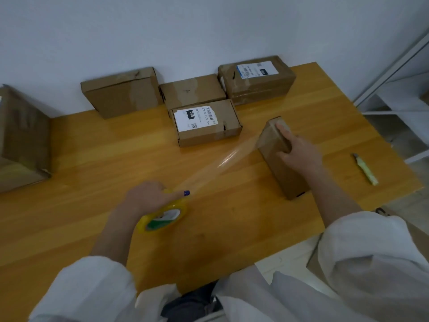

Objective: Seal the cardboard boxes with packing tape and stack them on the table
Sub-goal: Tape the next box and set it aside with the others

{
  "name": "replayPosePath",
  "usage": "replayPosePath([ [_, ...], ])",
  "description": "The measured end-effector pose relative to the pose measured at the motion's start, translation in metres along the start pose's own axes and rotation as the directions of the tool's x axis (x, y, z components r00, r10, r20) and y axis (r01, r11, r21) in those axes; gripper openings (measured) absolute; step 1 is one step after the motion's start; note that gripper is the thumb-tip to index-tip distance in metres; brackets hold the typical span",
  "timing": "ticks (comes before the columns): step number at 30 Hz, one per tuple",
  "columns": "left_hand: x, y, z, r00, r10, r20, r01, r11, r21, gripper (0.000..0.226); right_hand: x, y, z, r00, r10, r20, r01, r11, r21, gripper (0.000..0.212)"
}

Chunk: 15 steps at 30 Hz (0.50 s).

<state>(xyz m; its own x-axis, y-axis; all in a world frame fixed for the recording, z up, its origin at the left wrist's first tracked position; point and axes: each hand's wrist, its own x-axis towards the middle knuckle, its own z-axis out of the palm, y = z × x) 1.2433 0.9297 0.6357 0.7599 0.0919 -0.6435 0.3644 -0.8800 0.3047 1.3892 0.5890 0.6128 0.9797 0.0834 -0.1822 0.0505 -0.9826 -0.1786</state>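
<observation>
A long narrow cardboard box (284,171) lies on the wooden table (69,224) at the right. My right hand (298,151) rests on top of it, fingers spread and pressing down. My left hand (151,197) grips a roll of clear packing tape (163,216) with a yellow-green core, low over the table's middle. A stretched strip of clear tape (222,161) runs from the roll up to the narrow box's far end.
Several cardboard boxes sit at the back by the wall: one at the left (120,92), a labelled one (205,123) in front of a plain one (192,90), and a labelled one at the right (256,79). A big box (23,140) stands far left. A yellow utility knife (365,168) lies at the right edge.
</observation>
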Motion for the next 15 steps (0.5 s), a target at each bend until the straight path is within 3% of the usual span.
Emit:
replayPosePath([
  [1,-0.001,-0.001,0.001,0.998,-0.052,-0.031,0.054,0.994,0.097,0.075,0.0,-0.002,0.0,1.0,-0.016,0.009,0.016,1.0,-0.016,0.079],
  [3,0.004,-0.005,0.003,0.993,-0.085,-0.079,0.092,0.992,0.09,0.083,0.0,-0.004,0.002,1.0,-0.015,-0.003,0.015,1.0,-0.015,0.078],
  [5,0.001,-0.005,0.001,0.996,-0.046,-0.071,0.04,0.995,-0.087,0.091,0.002,-0.001,0.003,1.0,0.02,-0.011,-0.02,0.999,0.033,0.079],
  [7,-0.006,-0.008,-0.001,0.997,-0.026,-0.069,-0.002,0.925,-0.379,0.066,0.005,0.004,0.002,0.998,0.058,-0.014,-0.056,0.99,0.132,0.08],
  [8,-0.009,-0.012,-0.002,0.997,-0.025,-0.071,-0.009,0.898,-0.441,0.057,0.006,0.006,0.001,0.998,0.068,-0.015,-0.065,0.984,0.163,0.08],
  [10,-0.007,-0.025,0.001,0.993,-0.034,-0.11,-0.005,0.943,-0.334,0.054,0.006,0.007,0.0,0.999,0.047,-0.006,-0.045,0.989,0.14,0.08],
  [13,0.0,-0.031,0.006,0.975,-0.145,-0.169,0.132,0.988,-0.085,0.071,0.004,0.004,-0.002,1.0,0.019,0.014,-0.02,0.998,0.065,0.079],
  [15,0.001,-0.03,0.005,0.959,-0.197,-0.203,0.195,0.98,-0.031,0.079,0.005,0.003,-0.004,1.0,0.026,0.015,-0.028,0.995,0.096,0.081],
])
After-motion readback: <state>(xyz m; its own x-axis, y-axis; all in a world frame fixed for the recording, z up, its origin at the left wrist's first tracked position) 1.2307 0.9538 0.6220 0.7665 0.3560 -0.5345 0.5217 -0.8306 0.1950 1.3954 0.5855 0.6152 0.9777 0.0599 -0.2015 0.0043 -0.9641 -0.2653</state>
